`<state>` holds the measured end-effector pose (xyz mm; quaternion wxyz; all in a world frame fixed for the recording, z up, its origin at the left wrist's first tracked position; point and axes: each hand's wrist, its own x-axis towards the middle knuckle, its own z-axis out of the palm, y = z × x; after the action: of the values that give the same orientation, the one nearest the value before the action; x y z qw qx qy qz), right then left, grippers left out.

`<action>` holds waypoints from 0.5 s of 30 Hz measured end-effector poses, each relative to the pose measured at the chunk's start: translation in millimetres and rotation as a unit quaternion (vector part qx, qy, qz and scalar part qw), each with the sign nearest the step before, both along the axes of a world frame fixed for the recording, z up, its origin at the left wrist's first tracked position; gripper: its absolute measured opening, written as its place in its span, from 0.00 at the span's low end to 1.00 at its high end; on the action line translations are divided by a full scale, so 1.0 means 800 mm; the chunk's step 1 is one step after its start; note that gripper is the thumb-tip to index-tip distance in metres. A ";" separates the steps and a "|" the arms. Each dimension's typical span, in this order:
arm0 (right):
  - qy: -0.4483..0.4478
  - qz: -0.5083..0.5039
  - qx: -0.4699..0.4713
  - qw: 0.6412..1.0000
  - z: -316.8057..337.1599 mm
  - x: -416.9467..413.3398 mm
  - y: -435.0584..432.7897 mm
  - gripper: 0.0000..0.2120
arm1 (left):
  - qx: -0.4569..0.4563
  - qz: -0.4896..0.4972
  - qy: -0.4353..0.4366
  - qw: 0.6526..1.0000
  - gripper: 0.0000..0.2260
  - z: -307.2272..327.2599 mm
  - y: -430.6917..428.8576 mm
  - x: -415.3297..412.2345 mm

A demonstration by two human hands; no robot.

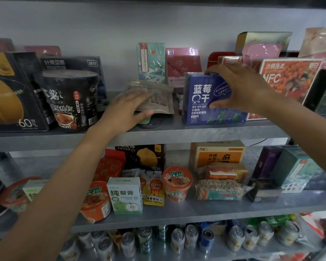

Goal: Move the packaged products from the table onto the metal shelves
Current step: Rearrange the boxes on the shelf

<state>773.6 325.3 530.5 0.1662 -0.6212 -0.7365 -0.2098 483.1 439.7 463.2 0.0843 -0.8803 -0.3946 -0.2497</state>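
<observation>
On the upper metal shelf [177,133], just right of a black noodle cup [70,99], the left hand [128,110] is grasping a pale pouch [163,99], fingers lying across its front and thumb sitting under its lower edge. Further right, the right hand [241,87] is gripping the blue dried-blueberry box [199,99], fingers curling over its top and thumb pressing its front. The box is standing upright on the same shelf, beside an orange NFC juice box [290,80].
</observation>
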 end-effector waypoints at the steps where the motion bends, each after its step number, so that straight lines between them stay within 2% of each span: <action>1: 0.000 -0.001 0.000 1.000 0.000 0.000 0.000 0.39 | -0.044 -0.016 0.023 0.999 0.31 -0.001 0.002 -0.001; 3: 0.001 -0.002 0.002 1.000 0.000 -0.001 0.000 0.39 | -0.075 -0.020 0.047 0.996 0.36 0.001 0.006 -0.004; 8: -0.004 0.001 0.007 1.000 0.000 0.001 0.001 0.39 | -0.106 -0.036 0.015 0.994 0.34 0.011 0.015 -0.019; 15: -0.005 0.007 0.021 1.000 -0.004 0.000 0.004 0.39 | 0.018 0.041 0.082 0.996 0.28 0.004 0.003 0.014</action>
<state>773.4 328.6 527.4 0.1769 -0.6115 -0.7369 -0.2276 494.2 441.9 466.6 0.1420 -0.8792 -0.4176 -0.1802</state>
